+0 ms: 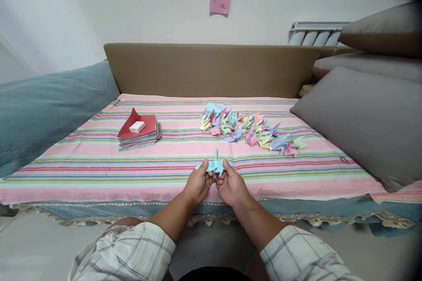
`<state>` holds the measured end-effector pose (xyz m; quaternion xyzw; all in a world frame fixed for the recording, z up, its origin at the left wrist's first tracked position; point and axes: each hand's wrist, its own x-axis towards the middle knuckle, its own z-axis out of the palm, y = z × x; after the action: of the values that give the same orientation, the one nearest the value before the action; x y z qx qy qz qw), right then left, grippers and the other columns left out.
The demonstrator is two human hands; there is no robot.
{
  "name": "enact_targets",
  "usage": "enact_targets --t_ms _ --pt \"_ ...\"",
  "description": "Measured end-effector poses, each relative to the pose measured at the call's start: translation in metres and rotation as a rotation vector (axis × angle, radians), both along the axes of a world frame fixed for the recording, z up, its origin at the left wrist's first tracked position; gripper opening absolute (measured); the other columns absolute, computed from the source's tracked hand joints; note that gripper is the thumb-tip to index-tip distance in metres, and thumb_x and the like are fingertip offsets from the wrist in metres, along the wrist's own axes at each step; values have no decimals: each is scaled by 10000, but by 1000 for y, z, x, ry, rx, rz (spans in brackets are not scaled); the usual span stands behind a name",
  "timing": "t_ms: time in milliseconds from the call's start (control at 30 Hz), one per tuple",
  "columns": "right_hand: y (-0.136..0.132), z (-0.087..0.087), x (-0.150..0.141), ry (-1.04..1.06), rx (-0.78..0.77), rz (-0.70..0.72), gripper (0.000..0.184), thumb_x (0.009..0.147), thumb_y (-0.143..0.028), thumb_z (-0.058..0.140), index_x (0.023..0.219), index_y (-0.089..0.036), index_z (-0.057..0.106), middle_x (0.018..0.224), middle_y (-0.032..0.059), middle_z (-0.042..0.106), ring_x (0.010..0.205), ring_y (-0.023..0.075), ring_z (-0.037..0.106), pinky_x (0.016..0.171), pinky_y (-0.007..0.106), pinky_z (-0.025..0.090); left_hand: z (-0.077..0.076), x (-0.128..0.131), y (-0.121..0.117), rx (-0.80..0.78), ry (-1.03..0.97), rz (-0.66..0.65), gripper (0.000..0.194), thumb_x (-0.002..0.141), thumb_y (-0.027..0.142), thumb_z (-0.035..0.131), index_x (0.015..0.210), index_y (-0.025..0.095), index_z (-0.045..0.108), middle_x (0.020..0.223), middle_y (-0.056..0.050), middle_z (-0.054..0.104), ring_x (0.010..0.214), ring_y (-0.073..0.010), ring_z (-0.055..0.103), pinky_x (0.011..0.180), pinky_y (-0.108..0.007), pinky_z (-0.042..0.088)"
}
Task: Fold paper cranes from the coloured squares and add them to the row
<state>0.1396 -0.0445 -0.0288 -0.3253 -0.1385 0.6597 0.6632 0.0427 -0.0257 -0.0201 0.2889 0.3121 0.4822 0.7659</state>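
A light blue paper crane (216, 166) is held between my two hands, over the front part of the striped cloth. My left hand (199, 183) pinches one side of it between thumb and fingers. On the opposite side my right hand (231, 184) grips it the same way. A thin point of the crane sticks up between the thumbs, and its underside is partly hidden by my fingers. Beyond my hands, to the right, lies a loose group of folded paper cranes (252, 138) in several pastel colours.
At the left a stack of paper squares (138, 142) has a red sheet on top, with a small white box (137, 127) on it. Grey cushions (362, 118) border the right side, a blue bolster (56, 109) the left. A brown backrest (211, 70) stands behind the striped cloth (82, 158).
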Motion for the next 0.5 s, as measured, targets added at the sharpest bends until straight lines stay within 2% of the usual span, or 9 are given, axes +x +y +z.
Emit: enact_targets --t_ms 167,367,500 --pt "-1 4 1 -47 55 33 264 702 -398 693 678 -158 587 535 -11 577 473 99 535 398 190 375 2 0 -1 41 14 -3 434 681 490 674 527 135 479 471 30 465 486 -93 496 531 -237 451" --pt "-2 6 3 -83 5 -46 279 653 -394 725 711 -164 580 537 -30 576 422 76 481 371 180 350 4 -2 -1 56 69 66 368 653 446 714 738 131 545 537 43 513 473 -61 463 516 -207 436" --pt "-1 6 4 -63 -26 -53 279 651 -382 730 706 -170 557 523 -48 550 412 62 462 361 168 345 5 -3 -1 49 49 65 369 641 427 732 759 133 542 556 37 534 476 -59 483 511 -199 443"
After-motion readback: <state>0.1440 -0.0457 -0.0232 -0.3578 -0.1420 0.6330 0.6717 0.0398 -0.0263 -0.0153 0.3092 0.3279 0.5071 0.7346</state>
